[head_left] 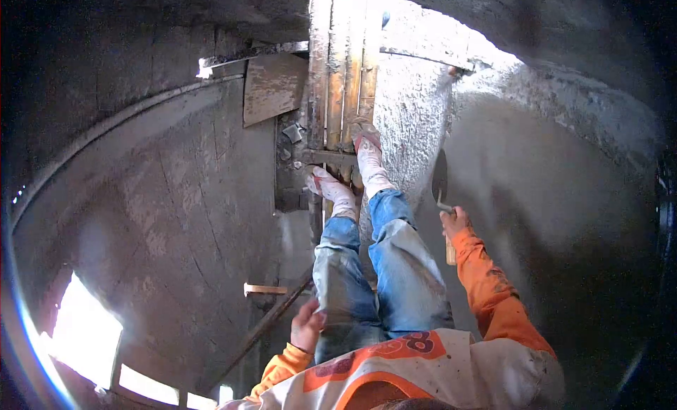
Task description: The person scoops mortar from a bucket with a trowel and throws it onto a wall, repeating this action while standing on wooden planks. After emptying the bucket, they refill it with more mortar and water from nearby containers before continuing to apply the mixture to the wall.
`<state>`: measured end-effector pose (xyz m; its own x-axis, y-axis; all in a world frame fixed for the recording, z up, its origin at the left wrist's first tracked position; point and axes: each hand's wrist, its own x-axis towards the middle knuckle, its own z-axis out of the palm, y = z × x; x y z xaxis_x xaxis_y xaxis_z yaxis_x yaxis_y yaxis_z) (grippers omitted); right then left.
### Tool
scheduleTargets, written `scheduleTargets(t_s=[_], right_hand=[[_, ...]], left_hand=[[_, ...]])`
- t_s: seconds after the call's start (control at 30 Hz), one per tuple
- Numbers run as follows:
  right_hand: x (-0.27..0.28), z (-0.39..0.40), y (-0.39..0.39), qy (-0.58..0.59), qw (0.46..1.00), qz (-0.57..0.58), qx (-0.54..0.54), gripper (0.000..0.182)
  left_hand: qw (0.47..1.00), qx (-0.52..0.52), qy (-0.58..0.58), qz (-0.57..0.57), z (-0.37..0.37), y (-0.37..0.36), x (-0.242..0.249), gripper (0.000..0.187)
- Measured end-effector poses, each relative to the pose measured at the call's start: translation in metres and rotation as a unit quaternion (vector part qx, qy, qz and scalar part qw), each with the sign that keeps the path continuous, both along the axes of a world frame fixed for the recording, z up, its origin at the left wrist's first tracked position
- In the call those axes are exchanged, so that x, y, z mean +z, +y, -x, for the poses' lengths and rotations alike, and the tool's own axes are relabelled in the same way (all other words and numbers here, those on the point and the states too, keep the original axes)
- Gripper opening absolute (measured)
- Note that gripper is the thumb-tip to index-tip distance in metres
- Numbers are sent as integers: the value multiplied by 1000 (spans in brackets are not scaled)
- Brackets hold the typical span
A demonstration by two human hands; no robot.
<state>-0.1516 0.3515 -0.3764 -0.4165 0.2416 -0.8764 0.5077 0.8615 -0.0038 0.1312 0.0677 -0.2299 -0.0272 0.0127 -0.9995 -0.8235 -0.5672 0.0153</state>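
Observation:
My right hand (455, 224) is closed around the wooden handle of a trowel (450, 253). Its bent metal neck rises above my fist, and the dark blade (440, 176) is seen nearly edge-on beside the grey plastered wall (508, 170). My left hand (307, 327) hangs by my left thigh, holding nothing, its fingers loosely bent and somewhat apart. Both sleeves are orange.
My feet stand on a narrow plank walkway (340, 78) with a crosspiece (330, 157). A board (273, 89) leans left of it. Lower left are a short wooden piece (265, 289), a slanting pole (271, 317) and a bright opening (86, 332).

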Motion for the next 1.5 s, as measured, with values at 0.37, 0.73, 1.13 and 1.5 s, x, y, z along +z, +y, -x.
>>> scheduleTargets(t_s=[0.37, 0.73, 1.13, 1.5], right_hand=[[45, -46, -166, 26, 939, 305, 156, 51], [21, -2, -75, 67, 941, 240, 228, 52], [-199, 143, -28, 176, 957, -75, 218, 79], [-284, 272, -79, 354, 928, 28, 110, 54]], left_hand=[[938, 272, 150, -155, 151, 28, -92, 50], [913, 406, -44, -10, 41, -13, -168, 51], [963, 248, -102, 3, 54, -30, -164, 50], [966, 253, -47, -1, 103, -7, -195, 41]])
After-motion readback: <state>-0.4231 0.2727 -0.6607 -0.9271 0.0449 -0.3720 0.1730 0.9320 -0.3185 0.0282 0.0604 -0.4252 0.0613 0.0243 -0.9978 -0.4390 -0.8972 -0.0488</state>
